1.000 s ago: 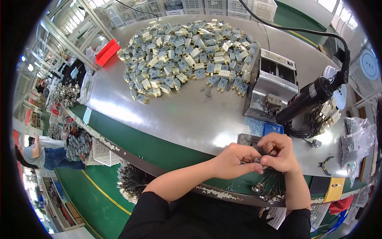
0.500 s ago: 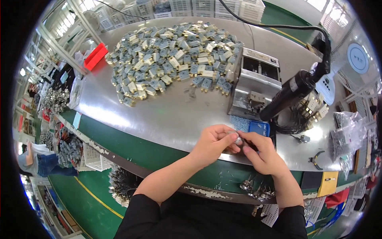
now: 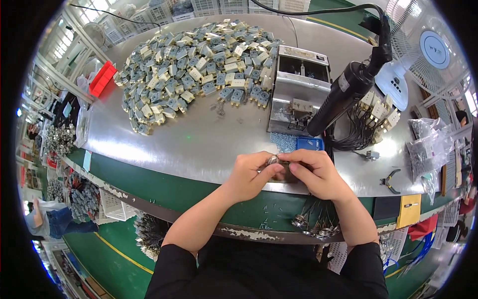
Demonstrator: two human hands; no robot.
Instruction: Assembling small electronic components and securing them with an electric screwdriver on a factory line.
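In front of me, over the near edge of the metal tabletop, my left hand and my right hand meet fingertip to fingertip. Between them is a small silvery metal part, mostly covered by my fingers. My left thumb and fingers pinch it from one side, while my right thumb and forefinger close on its other side. Just beyond my fingers lie a blue tray and a patch of small screws. Several round metal pieces with dark cables rest at the bench edge below my right hand.
Blue-grey and cream plug-like blocks form a big pile. A metal screw feeder stands beyond my hands, with a black electric screwdriver hanging beside it. Pliers, a yellow pad and a fan are rightward.
The view has shifted, so the bench things appear further left and higher. My hands stay together around the metal part, with my right fingers stretched straighter across its top.
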